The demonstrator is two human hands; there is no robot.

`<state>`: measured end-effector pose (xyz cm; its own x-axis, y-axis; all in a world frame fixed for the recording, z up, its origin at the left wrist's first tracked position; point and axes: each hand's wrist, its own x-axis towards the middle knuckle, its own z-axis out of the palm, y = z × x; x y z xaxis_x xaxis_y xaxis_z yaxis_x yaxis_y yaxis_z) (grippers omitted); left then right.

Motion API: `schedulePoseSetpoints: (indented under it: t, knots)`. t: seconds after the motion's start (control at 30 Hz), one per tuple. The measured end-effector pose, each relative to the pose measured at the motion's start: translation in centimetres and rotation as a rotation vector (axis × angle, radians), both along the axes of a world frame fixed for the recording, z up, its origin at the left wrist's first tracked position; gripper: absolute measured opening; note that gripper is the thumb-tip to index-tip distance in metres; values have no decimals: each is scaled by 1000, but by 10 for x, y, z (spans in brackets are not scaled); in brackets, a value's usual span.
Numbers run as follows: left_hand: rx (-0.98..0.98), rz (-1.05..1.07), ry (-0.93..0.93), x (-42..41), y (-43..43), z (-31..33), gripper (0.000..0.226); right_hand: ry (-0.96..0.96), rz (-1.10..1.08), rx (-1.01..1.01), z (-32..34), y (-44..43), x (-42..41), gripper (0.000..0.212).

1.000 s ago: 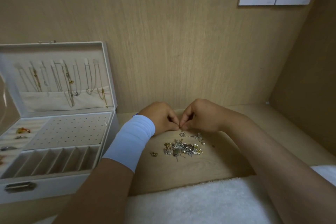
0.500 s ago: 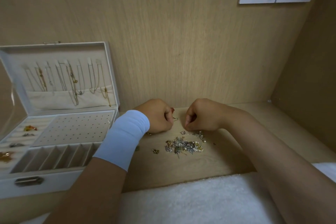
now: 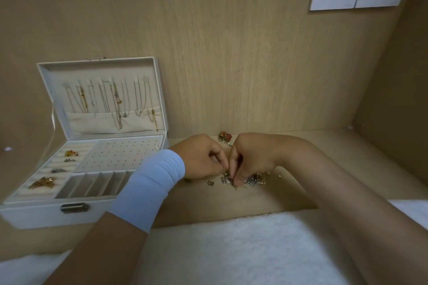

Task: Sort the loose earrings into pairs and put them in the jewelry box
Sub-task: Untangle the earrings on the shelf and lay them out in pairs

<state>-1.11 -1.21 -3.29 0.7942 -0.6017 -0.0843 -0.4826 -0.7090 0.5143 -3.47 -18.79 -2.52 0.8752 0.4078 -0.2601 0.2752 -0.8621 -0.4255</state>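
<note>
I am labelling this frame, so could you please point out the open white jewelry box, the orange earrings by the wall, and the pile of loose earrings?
Open white jewelry box (image 3: 44, 216): head view, front wall.
Orange earrings (image 3: 225, 136): head view, orange bead.
Pile of loose earrings (image 3: 256, 179): head view, right part.

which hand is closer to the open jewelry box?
Left. The left hand sits just right of the jewelry box; the right hand is farther right, beyond the left hand, over the earring pile.

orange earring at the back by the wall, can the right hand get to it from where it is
Probably yes. The orange earring lies in the open just beyond the right hand, with bare tabletop around it and nothing on top.
</note>
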Motion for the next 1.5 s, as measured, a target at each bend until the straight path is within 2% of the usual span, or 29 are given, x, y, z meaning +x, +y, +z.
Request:
schedulePoseSetpoints:
  t: [0.13,0.33,0.6,0.87,0.97,1.17,1.33,1.5]
  knots:
    - [-43,22,-54,-6,11,0,13,-91,-24,-22,0,2,2,8]
    - [20,-4,-131,-24,20,-4,10,-60,-44,-35,-1,5,-5,10]
    - [171,-35,-111,-40,29,-11,15,-114,-124,26,3,1,-26,7]
    - [133,-95,-32,-40,27,-16,7,-10,-20,-37,-4,5,-38,10]
    - [129,-99,20,-36,27,-16,9,6,-24,7,1,4,-35,15]
    - [65,-81,49,-24,22,-4,13,-197,-143,97,16,-27,-18,21]
    - [28,-142,77,-17,0,-3,10,-85,-133,80,2,-35,-12,17]
    - [16,-61,5,6,-13,-3,14,0,-142,81,-7,-41,-8,17]
